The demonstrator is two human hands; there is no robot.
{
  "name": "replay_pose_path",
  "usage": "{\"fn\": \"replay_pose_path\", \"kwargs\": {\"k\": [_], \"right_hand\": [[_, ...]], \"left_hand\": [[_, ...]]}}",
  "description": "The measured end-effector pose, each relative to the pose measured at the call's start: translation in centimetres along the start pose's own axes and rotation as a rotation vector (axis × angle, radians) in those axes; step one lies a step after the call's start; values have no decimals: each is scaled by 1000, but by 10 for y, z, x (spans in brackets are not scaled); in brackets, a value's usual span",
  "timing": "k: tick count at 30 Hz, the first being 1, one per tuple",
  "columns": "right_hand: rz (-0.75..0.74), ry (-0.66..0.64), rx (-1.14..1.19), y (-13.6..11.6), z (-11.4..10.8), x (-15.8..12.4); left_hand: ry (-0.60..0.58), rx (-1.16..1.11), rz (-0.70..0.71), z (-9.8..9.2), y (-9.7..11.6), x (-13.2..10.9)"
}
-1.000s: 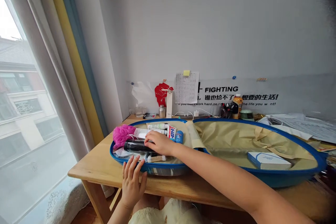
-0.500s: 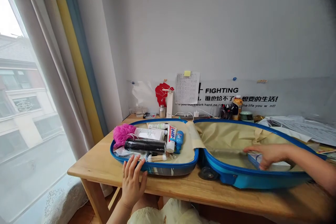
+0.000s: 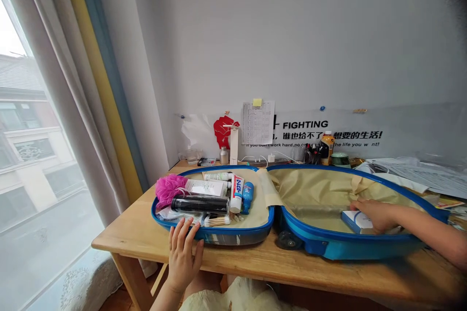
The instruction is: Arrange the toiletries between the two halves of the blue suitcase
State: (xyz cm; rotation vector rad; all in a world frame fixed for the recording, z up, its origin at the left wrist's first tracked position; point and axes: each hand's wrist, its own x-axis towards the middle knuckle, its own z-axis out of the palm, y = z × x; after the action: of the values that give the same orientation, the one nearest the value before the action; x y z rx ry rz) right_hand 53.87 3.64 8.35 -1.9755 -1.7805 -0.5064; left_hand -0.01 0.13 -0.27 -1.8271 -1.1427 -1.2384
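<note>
A blue suitcase (image 3: 255,227) lies open on the desk, its two halves side by side. My left hand (image 3: 183,248) rests its outstretched fingers on the left half's front rim. Inside that half are a pink bath puff (image 3: 170,189), a white box (image 3: 205,187), a black cylinder (image 3: 200,204), a toothpaste tube (image 3: 237,193), a small blue bottle (image 3: 247,197) and cotton swabs (image 3: 218,220). My right hand (image 3: 379,215) reaches down into the right half, closed over a blue-and-white box (image 3: 355,221). The hand covers that box's right part.
Along the wall stand a small jar (image 3: 224,156), a white lamp (image 3: 234,146), an orange-labelled bottle (image 3: 327,148) and a green pot (image 3: 340,159). Papers (image 3: 430,175) pile up at the right. A suitcase wheel (image 3: 288,240) sits near the desk's (image 3: 251,258) front edge.
My right hand has lowered from above the blue-and-white box onto it and closed around it. My left hand stays at the rim. The view has shifted slightly.
</note>
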Motion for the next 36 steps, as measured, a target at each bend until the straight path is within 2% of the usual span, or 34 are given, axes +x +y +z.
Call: {"fn": "replay_pose_path", "kwargs": {"k": [3,5,8,10,12,14,17,21,25,29,36], "right_hand": [[-56,-222,32,4,-16,7],[-67,-321,54,3,-29,16],[-69,-475,156,-12,-58,41],[-83,-546,278,-37,-78,60],[-143,-495,324,-72,-92,78],[-215,-457,360,-115,-95,93],[-310,-404,426,-186,-81,109],[-403,-382,480,-275,-44,118],[-444,-397,482,-337,-10,117],[-492,-429,494,-362,11,117],[-622,-516,581,-365,17,117]], "left_hand": [[-3,4,-7,0,0,-1],[-9,8,-12,1,0,-2],[-6,8,-10,1,1,-1],[0,8,-12,1,1,-1],[-2,10,-19,1,1,-1],[-8,14,-27,1,1,-1],[-18,17,-23,1,0,-1],[-15,13,-19,-1,0,-1],[-26,21,-24,-1,1,0],[-25,33,-10,-1,0,-1],[-20,31,-14,-1,0,-1]]}}
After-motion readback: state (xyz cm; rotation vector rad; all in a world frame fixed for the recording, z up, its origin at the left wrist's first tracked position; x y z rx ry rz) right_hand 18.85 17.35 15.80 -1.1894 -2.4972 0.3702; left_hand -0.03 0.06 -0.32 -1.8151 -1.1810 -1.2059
